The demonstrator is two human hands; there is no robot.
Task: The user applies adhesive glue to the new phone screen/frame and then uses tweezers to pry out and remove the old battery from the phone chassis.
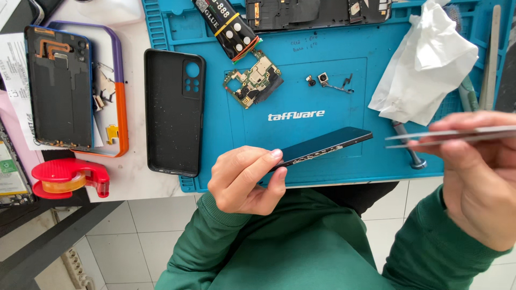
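Pinching a phone (325, 146) edge-on, the left hand (244, 180) is clamped on its near end; the right hand (478, 177) grips tweezers (451, 136), tips near the phone's far end.

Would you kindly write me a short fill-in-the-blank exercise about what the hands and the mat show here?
1. The left hand holds a dark phone frame by its ____ end.
2. The right hand holds metal ____.
3. The circuit board lies on a ____ mat.
4. The black phone case lies to the ____ of the board.

Missing words: left; tweezers; blue; left
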